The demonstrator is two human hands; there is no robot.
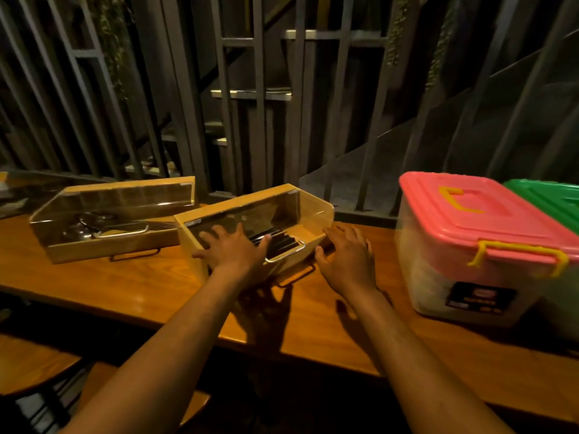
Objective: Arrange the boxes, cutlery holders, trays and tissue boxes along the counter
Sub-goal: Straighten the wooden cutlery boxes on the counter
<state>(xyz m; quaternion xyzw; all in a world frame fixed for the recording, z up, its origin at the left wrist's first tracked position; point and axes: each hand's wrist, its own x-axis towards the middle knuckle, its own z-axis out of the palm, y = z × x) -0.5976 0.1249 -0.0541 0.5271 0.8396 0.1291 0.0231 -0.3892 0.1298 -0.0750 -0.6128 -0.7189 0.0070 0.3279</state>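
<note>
On the tabletop (94,286) two cutlery holders stood side by side, the left holder (109,220) slightly behind the right holder (257,223). Right of them sat a lidded storage box (479,245), with another box (548,198) behind its right side.

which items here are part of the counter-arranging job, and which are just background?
Part of the job:
- near cutlery holder, left hand spread flat on its clear lid, right hand open at its right end
- second cutlery holder, further left
- pink-lidded box
- green-lidded box behind it
- counter

Background:
- metal railing
- stairs
- stool
</note>
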